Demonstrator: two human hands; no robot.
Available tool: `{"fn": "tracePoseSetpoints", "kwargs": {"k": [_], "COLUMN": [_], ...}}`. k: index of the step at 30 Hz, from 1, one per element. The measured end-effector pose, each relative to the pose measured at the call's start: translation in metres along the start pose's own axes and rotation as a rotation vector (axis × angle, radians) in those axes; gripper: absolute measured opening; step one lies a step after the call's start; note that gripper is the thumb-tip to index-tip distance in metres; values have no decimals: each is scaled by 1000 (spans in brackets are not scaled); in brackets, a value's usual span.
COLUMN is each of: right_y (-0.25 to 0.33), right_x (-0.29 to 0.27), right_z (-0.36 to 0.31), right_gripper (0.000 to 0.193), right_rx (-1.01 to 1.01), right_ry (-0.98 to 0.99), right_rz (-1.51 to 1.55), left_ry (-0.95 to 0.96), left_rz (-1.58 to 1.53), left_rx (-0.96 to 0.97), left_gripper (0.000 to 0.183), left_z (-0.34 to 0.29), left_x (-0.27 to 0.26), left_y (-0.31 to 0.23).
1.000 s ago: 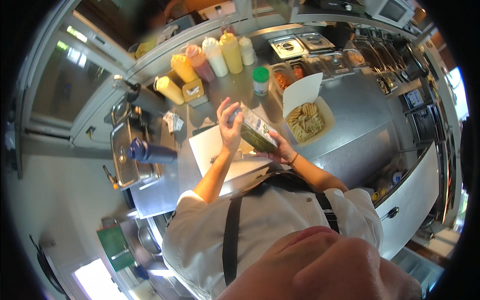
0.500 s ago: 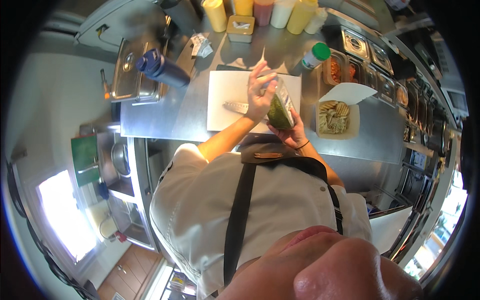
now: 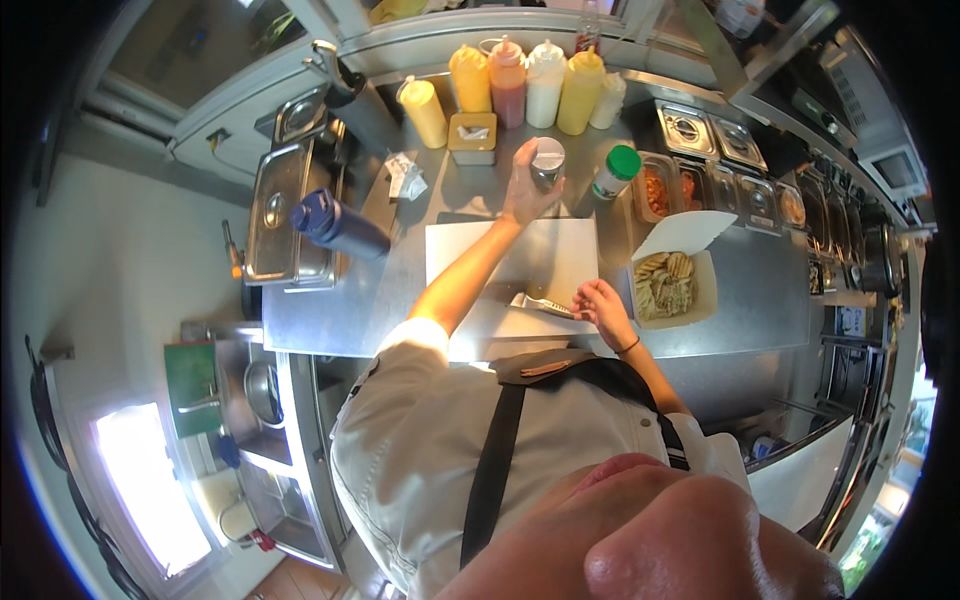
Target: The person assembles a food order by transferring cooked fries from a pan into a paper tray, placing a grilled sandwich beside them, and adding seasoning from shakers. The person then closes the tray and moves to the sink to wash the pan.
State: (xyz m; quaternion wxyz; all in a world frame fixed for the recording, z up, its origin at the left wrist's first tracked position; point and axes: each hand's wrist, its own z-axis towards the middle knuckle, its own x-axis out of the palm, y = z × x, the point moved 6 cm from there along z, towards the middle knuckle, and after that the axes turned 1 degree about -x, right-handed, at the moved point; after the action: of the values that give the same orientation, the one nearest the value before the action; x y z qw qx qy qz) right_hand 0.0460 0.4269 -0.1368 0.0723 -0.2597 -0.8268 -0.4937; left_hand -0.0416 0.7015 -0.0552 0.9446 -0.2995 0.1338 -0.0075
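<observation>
Steel counter [image 3: 400,290], one worker seen from above; entry covers both hands and their surroundings. Left hand [image 3: 522,190]: extended to the back of the counter, fingers wrapped closed around a small metal shaker can [image 3: 547,160] with a pale lid, held upright just in front of the row of squeeze bottles [image 3: 525,85]. Half a second ago this hand was over the cutting board next to a green packet; the packet no longer shows in either hand and cannot be found in view, so the work appears to have passed from the packet to seasoning. Right hand [image 3: 603,300]: low over the near right corner of the white cutting board [image 3: 500,270], fingers curled loosely; it touches or hovers at a pale utensil [image 3: 545,303] lying on the board, but whether it actually grips it cannot be told. Open takeaway box [image 3: 668,285]: just right of the board, lid raised, filled with browned pieces of food, near the right hand and apart from the shaker. Other items: green-capped bottle [image 3: 615,172] beside the shaker; dark blue flask [image 3: 340,225] lying on its side to the left; lidded steel pans [image 3: 715,140] along the right rear.
</observation>
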Motion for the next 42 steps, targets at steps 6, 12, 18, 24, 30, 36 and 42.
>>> {"fn": "tracePoseSetpoints", "kwargs": {"k": [6,12,18,24,30,36,42], "right_y": [-5,-38,-128,-281,-384,-365,-302], "right_x": [-38,-123,-181,-246,-244,-266,-310], "right_z": [-55,-120,-163,-201,-240,-283,-332], "right_gripper": [24,42,32,24,36,38,47], "right_rx": [-206,-233,-212,121,303,389,307], "right_ry": [-104,-578,-802,-1058,-1090,-1269,-1324], "right_rz": [-52,-98,-170,-552,-828,-603,-617], "left_ry": [94,183,233,320,698,963,1150], "left_rz": [-42,-12,-9,-183,-287,-595,-737], "left_rx": [-98,-200,-153,357,411,36,-235], "left_gripper": [97,121,99,66,58,36,34], "left_z": [15,8,6,-25,-102,-165,-212], "left_x": [22,14,0,24,53,92,130], "left_y": [24,30,-25,-164,-223,-255,-288]}}
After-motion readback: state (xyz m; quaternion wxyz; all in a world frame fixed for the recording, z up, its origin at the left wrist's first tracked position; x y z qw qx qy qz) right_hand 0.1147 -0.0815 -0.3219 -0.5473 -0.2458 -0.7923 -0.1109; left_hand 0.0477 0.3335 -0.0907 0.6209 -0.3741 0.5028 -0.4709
